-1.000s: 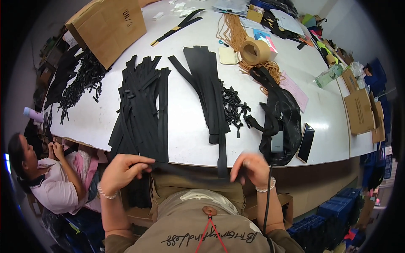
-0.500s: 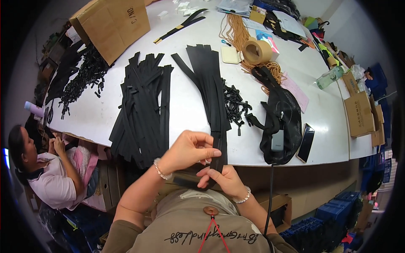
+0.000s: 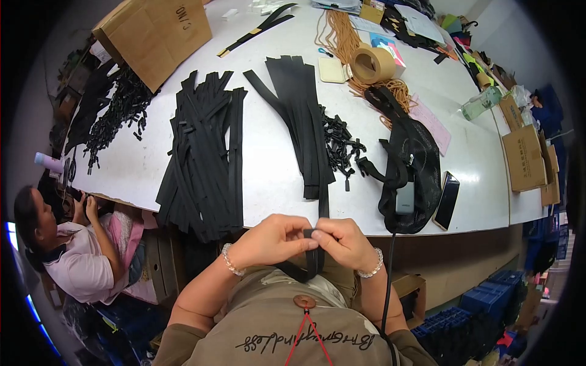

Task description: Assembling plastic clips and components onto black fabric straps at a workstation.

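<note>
My left hand (image 3: 278, 240) and my right hand (image 3: 347, 244) meet just off the table's front edge, thumbs and fingers pinched together. Between them is the end of a black strip (image 3: 315, 263) that looks like zipper tape. It loops down in front of my body, and another stretch of black strip runs up onto the table. Whether a small part sits between my fingertips is hidden. Straight ahead lies a fanned stack of black strips (image 3: 297, 116). Right beside it is a heap of small black pieces (image 3: 342, 143), perhaps zipper pulls.
A larger pile of black strips (image 3: 198, 158) lies to the left, near a cardboard box (image 3: 152, 43) and more small black pieces (image 3: 119, 113). Rightward are a black mesh bag (image 3: 415, 158), a phone (image 3: 447, 200) and a tape roll (image 3: 372, 65). Another person (image 3: 85, 256) sits at the left.
My right hand has risen to meet the left at the strip's end. My left hand has moved slightly down. The strip now hangs in a loop below both hands.
</note>
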The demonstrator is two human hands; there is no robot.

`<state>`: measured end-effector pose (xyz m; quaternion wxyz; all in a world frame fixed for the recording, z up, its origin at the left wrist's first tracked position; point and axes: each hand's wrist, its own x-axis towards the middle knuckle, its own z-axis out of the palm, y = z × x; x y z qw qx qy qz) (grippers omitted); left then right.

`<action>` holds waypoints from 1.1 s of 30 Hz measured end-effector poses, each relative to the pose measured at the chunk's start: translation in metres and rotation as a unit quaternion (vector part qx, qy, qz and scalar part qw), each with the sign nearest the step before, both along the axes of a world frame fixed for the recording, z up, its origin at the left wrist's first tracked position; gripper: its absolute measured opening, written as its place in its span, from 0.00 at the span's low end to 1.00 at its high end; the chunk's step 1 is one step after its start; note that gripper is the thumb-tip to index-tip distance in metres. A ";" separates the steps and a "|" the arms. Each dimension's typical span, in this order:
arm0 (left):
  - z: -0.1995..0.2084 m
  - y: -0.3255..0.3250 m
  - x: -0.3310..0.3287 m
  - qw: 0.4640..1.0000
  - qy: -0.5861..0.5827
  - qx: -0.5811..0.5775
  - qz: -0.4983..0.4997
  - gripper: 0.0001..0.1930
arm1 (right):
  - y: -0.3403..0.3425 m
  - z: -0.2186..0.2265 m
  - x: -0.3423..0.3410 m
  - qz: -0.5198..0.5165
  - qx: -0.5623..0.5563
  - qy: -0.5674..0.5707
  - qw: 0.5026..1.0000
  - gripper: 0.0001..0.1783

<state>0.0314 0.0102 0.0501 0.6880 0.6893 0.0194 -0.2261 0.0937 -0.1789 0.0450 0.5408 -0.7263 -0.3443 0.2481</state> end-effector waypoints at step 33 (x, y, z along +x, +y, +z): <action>-0.047 -0.071 0.125 0.835 -0.394 0.375 0.084 0.08 | -0.014 -0.070 -0.021 -0.370 0.317 0.292 0.823 0.10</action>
